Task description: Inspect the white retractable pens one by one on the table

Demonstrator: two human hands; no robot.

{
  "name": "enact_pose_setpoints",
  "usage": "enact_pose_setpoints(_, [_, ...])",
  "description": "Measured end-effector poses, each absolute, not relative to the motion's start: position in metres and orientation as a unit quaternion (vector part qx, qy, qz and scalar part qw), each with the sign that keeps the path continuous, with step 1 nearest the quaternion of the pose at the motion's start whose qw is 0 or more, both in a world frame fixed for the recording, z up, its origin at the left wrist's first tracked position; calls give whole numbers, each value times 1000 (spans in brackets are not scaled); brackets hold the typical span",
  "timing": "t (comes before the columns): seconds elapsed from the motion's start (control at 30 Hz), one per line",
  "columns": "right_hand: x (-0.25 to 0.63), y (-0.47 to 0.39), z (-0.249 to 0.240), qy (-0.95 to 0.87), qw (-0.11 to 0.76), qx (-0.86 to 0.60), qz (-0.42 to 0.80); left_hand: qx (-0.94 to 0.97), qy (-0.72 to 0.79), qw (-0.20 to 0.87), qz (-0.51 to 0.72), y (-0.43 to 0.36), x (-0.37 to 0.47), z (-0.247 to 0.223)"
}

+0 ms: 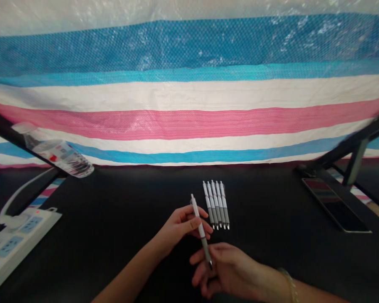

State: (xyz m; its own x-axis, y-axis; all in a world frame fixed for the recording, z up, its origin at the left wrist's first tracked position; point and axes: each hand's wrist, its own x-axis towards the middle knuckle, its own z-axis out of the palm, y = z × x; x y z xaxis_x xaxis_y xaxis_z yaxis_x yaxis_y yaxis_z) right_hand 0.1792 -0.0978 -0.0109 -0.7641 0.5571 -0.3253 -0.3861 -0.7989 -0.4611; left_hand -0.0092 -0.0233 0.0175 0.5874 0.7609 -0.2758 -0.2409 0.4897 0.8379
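A white ballpoint pen point(201, 230) with a grey grip is held tilted, its clicker end away from me and its tip toward me. My left hand point(187, 223) pinches the white barrel between thumb and fingers. Around the grey grip near the tip, my right hand point(224, 267) closes with thumb and forefinger, its other fingers curled below. Just beyond my hands, several matching pens point(216, 205) lie side by side in a row on the black table point(129, 202), tips toward me.
At the left stand a white power strip point(15, 240) with a plugged cable and a clear plastic bottle point(63, 155) leaning by a black bar. A dark phone point(334, 206) lies at the right near a black frame point(353, 147). Striped plastic sheeting point(189, 97) hangs behind the table.
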Motion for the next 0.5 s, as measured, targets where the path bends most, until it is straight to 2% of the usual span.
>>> enact_pose_setpoints(0.5, [176,-98,-9,-180,290,-254,905,395,332,790,332,-23,-8,17])
